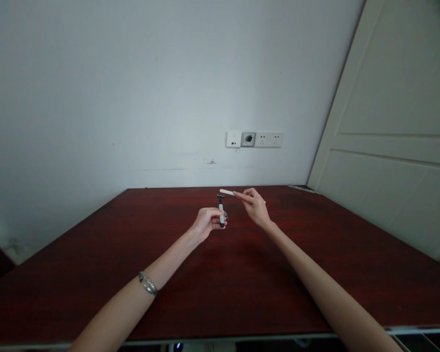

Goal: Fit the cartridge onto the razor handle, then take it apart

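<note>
My left hand (pixel 207 222) is closed around the handle of what looks like a razor (pixel 221 209), pale with dark ends. The razor stands nearly upright, with its dark head at the top. A small dark, shiny bit shows beside the left fingers, too small to make out. To the right, my right hand (pixel 256 209) pinches a slim white stick (pixel 226 192), whose kind I cannot tell. Its free end points left, just above the razor's head; whether they touch is unclear. Both hands are raised over the dark red table.
The dark red wooden table (pixel 220 293) reaches back to a pale wall (pixel 150 98) with sockets (pixel 269 140) and switch plates. A white panelled door (pixel 396 122) leans along the right side. At the back right corner lies a thin flat strip (pixel 303 189).
</note>
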A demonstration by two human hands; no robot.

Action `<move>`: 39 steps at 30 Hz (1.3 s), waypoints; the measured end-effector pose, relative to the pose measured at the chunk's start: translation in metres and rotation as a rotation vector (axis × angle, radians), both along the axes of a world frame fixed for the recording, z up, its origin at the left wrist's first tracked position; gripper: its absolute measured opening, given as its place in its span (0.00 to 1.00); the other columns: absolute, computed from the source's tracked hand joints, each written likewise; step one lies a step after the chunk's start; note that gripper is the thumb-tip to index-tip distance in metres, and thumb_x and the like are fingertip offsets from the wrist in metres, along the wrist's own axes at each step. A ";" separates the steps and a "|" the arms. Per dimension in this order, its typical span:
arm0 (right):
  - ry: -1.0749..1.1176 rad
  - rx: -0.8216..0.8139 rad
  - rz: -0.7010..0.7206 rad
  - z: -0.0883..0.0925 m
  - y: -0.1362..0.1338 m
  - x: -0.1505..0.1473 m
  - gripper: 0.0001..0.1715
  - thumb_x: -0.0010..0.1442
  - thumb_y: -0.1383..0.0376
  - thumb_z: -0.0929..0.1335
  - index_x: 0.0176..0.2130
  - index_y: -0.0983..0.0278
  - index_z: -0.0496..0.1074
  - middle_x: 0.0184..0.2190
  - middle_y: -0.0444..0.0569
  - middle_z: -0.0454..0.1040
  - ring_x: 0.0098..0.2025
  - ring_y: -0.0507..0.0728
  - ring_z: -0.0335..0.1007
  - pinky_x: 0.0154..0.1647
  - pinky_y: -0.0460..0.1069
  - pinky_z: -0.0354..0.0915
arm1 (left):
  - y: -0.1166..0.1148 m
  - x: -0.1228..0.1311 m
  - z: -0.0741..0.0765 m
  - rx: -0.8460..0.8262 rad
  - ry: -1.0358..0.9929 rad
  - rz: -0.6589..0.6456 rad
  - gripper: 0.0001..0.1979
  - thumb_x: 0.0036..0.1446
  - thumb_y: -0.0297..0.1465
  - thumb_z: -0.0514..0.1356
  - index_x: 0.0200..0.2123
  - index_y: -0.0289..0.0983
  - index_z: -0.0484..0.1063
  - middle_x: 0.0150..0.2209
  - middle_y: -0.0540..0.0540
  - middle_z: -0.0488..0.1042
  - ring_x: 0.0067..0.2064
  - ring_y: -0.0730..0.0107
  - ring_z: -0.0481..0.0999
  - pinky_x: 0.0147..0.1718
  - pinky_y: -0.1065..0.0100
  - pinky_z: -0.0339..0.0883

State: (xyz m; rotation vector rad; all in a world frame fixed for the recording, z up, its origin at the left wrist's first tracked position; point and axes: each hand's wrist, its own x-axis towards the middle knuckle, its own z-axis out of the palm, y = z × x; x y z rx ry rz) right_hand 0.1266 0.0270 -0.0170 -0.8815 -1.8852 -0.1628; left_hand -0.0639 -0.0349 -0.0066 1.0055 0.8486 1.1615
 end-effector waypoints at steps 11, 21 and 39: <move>-0.070 -0.022 0.048 -0.005 0.000 -0.003 0.20 0.59 0.68 0.61 0.49 0.49 0.69 0.34 0.47 0.64 0.31 0.51 0.61 0.34 0.47 0.60 | -0.005 -0.004 -0.001 0.027 0.038 0.049 0.04 0.44 0.25 0.60 0.26 0.29 0.70 0.21 0.45 0.72 0.20 0.72 0.72 0.20 0.70 0.67; -0.085 -0.014 0.000 -0.005 0.003 0.001 0.20 0.59 0.68 0.61 0.48 0.49 0.69 0.34 0.47 0.65 0.31 0.51 0.62 0.31 0.46 0.60 | -0.001 -0.006 -0.011 0.043 0.064 0.047 0.07 0.43 0.26 0.61 0.29 0.29 0.70 0.21 0.45 0.72 0.20 0.71 0.72 0.19 0.69 0.67; 0.068 -0.144 0.282 -0.001 0.009 0.004 0.16 0.59 0.62 0.63 0.47 0.55 0.71 0.32 0.46 0.65 0.33 0.51 0.63 0.34 0.46 0.61 | -0.008 0.000 -0.007 0.083 0.056 0.023 0.07 0.44 0.26 0.60 0.30 0.29 0.69 0.22 0.45 0.71 0.21 0.70 0.72 0.19 0.67 0.69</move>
